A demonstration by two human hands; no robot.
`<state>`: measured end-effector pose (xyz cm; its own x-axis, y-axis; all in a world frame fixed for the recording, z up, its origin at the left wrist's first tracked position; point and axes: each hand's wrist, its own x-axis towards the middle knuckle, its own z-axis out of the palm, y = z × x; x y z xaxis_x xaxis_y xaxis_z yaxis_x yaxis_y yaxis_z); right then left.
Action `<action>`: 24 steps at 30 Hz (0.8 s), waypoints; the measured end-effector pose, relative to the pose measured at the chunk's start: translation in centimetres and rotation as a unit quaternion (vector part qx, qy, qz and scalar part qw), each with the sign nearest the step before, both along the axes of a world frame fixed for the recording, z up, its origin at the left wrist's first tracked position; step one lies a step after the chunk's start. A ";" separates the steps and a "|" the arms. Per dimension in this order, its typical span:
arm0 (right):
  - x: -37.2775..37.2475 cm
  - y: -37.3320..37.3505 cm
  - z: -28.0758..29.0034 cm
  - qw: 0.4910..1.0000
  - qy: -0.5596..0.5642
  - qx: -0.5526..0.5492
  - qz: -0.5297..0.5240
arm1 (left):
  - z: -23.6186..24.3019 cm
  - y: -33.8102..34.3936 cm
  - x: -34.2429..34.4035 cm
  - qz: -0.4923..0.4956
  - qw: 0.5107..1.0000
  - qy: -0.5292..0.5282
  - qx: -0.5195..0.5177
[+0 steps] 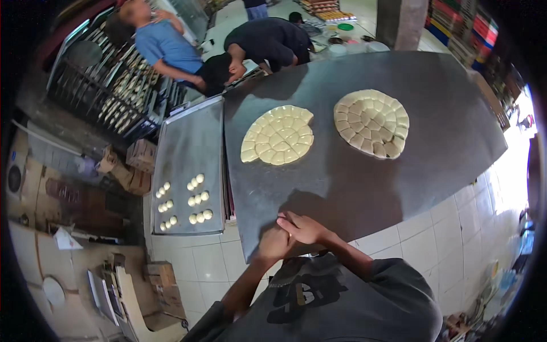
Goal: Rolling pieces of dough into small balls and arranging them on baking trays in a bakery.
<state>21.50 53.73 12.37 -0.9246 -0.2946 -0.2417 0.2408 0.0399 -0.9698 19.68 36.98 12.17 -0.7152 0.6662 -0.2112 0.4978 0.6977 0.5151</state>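
My left hand (274, 244) and my right hand (302, 228) are closed together over the near edge of the steel table (439, 137), right fingers across the left; whatever they may hold is hidden between them. Farther up the table lie two rounds of dough cut into several pieces: a pale glossy one (277, 135) with a notch at its right, and a duller one (370, 123) to its right. Left of the table, a metal tray (188, 137) carries small pale dough balls (196, 198) in groups on its near half.
Two people, in a blue shirt (165, 43) and dark shirt (262, 40), bend or stand beyond the table. A rack of trays (114, 85) is at upper left, cardboard boxes (141, 155) below it. A pillar (409, 23) and stacked crates (447, 23) are at upper right.
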 end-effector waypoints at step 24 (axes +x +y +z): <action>-3.7 13.1 -16.9 0.704 0.328 0.617 -0.123 | -10.8 0.8 -8.3 0.220 0.911 0.332 0.108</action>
<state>17.78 66.80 -4.57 -0.9426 -0.0460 0.3306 -0.0963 0.9858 -0.1376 11.36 37.83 1.36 -0.8454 0.2579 0.4678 0.4458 0.8230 0.3519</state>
